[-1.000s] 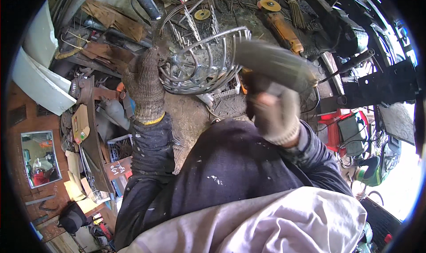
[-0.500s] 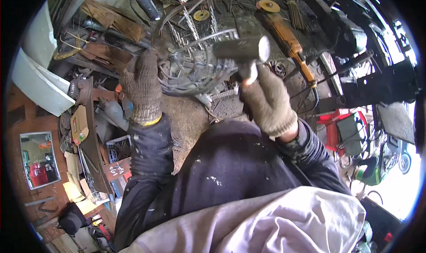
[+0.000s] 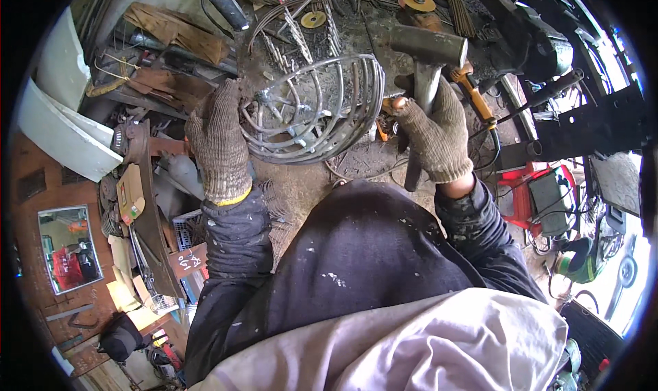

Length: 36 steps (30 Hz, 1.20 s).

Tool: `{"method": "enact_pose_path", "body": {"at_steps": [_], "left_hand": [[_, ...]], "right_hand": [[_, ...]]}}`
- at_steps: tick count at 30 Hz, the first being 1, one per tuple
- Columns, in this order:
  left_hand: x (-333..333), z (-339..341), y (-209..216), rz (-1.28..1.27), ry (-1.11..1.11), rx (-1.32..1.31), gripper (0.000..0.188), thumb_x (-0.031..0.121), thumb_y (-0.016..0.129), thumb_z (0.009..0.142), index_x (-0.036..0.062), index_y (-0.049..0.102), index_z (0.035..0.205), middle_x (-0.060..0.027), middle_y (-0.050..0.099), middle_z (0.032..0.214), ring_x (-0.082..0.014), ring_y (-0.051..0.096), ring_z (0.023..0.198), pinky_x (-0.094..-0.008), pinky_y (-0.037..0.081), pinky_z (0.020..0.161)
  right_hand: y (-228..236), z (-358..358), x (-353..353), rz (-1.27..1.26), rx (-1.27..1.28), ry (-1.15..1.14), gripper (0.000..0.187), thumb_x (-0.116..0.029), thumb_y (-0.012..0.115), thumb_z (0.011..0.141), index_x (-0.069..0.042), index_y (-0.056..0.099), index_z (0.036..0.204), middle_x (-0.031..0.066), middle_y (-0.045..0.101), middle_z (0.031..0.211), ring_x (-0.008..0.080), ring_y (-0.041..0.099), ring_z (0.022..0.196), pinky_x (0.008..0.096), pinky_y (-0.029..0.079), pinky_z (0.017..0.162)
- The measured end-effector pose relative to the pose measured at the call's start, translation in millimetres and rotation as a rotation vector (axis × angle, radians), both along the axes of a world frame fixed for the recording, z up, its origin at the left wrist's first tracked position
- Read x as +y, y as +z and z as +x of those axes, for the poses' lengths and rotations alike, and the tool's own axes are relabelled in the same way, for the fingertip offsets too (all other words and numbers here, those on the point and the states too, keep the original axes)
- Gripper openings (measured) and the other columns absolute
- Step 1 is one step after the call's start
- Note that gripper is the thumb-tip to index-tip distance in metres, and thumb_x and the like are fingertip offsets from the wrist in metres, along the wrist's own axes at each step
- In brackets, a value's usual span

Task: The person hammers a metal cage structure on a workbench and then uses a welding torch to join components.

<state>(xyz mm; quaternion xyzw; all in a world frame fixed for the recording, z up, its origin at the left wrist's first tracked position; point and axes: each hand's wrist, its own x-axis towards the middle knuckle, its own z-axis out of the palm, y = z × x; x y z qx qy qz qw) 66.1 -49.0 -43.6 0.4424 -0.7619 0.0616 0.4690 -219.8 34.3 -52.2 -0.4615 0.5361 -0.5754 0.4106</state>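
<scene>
My left hand (image 3: 223,144), in a knitted work glove, is closed on the left end of a rounded cage of bent metal rods (image 3: 374,89). The cage's curved bars cross one another, with dark weld spots at some joints. My left fingertips are partly hidden behind the glove and rods. To the right of the cage, my gloved right hand (image 3: 439,134) grips the handle of a hammer (image 3: 432,46). Its thick metal head is raised and stands apart from the cage. A fingertip shows bare through the right glove.
An orange angle grinder (image 3: 476,96) lies beyond my right hand. Grinding discs (image 3: 417,2), drill bits (image 3: 299,40) and bundled rods (image 3: 458,14) lie at the far side. A cluttered wooden shelf (image 3: 156,220) stands at left, a red crate (image 3: 515,185) at right.
The hammer and my right hand have moved right, the hammer head also farther away and clear of the cage. The cage has shifted in my left hand and shows its open bars more.
</scene>
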Motion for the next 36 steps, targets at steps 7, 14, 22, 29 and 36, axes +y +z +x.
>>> {"method": "enact_pose_path", "body": {"at_steps": [7, 14, 22, 29, 36], "left_hand": [[12.8, -23.0, 10.3, 0.449, -0.037, 0.627, 0.029, 0.026, 0.067, 0.091, -0.0026, 0.072, 0.093, -0.0113, 0.071, 0.081, -0.0159, 0.064, 0.075, -0.0315, 0.049, 0.069], [23.9, -26.5, 17.9, 0.398, -0.063, 0.448, 0.03, 0.027, 0.067, 0.09, -0.0025, 0.071, 0.088, -0.0126, 0.07, 0.075, -0.0185, 0.064, 0.064, -0.0331, 0.047, 0.06], [33.1, -17.9, 22.7, 0.194, -0.088, -0.058, 0.029, 0.027, 0.067, 0.089, -0.0002, 0.067, 0.078, -0.0145, 0.059, 0.062, -0.0285, 0.055, 0.054, -0.0395, 0.041, 0.053], [38.5, -13.7, 19.3, 0.559, 0.016, 0.03, 0.025, 0.02, 0.064, 0.091, 0.0003, 0.07, 0.105, -0.0146, 0.069, 0.091, -0.0202, 0.063, 0.076, -0.0356, 0.049, 0.07], [13.7, 20.6, -22.6, 0.159, -0.037, -0.073, 0.023, 0.012, 0.057, 0.094, 0.0038, 0.066, 0.114, -0.0181, 0.068, 0.106, -0.0294, 0.067, 0.09, -0.0378, 0.051, 0.08]], "right_hand": [[18.0, -7.0, -17.2, -0.19, 0.111, 0.053, 0.06, -0.034, 0.084, 0.075, -0.001, 0.058, 0.118, 0.01, 0.069, 0.097, 0.0199, 0.067, 0.092, 0.0342, 0.053, 0.082], [31.9, 2.4, -35.3, -0.136, 0.412, 0.31, 0.053, -0.035, 0.081, 0.073, -0.004, 0.062, 0.113, 0.0171, 0.068, 0.096, 0.0327, 0.068, 0.09, 0.0415, 0.052, 0.079], [23.3, -2.5, -44.2, 0.152, 0.282, 0.568, 0.037, -0.019, 0.079, 0.08, 0.001, 0.063, 0.106, 0.003, 0.064, 0.081, 0.0073, 0.06, 0.066, 0.0216, 0.049, 0.054], [-16.1, -6.4, -39.2, 0.132, -0.242, 0.426, 0.042, -0.033, 0.07, 0.089, 0.0, 0.06, 0.113, 0.0032, 0.065, 0.08, 0.0074, 0.055, 0.055, 0.0218, 0.047, 0.05], [-69.8, -14.5, -33.8, 0.119, -0.283, 0.138, 0.052, -0.046, 0.061, 0.094, -0.003, 0.057, 0.121, -0.001, 0.058, 0.083, 0.0088, 0.056, 0.063, 0.0247, 0.048, 0.057]]}}
